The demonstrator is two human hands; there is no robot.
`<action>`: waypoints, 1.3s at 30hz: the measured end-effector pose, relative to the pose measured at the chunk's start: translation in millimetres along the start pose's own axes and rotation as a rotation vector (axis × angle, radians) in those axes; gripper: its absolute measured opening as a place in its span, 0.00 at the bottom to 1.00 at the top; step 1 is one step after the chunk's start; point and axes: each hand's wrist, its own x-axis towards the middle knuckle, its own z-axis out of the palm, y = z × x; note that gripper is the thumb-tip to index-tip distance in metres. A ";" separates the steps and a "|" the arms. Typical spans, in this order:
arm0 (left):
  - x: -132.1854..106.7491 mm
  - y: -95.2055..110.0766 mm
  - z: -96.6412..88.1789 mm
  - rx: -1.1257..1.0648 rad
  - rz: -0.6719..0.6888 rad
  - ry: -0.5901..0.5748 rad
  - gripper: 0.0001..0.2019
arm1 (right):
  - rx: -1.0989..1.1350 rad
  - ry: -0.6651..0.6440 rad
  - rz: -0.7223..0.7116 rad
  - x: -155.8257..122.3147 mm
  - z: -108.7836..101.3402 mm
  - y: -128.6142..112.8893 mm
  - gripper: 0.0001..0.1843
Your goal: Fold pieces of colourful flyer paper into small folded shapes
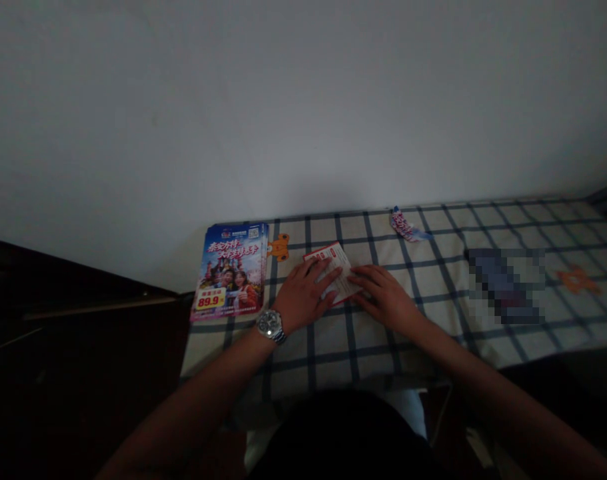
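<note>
A white sheet with red print, which looks like a folded flyer, lies on the checked cloth in front of me. Across its left part rests my left hand, fingers spread and flat, a metal watch on the wrist. My right hand touches the flyer's right edge with its fingers stretched out. Both hands cover much of the paper. Left of my hands lies a stack of colourful flyers, blue at the top, with a yellow price box reading 89.9.
A crumpled or folded colourful paper lies near the wall, right of my hands. Farther right is a dark, pixelated object. Orange bear figures mark the cloth. The table's left edge drops to a dark area.
</note>
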 end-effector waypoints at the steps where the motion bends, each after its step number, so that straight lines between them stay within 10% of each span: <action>1: -0.3 0.5 0.0 0.010 -0.005 0.008 0.26 | -0.002 0.001 -0.004 -0.2 0.7 0.9 0.21; 39: -0.5 -0.2 -5.3 0.007 0.025 -0.011 0.22 | -0.165 -0.022 -0.002 30.0 2.0 13.4 0.26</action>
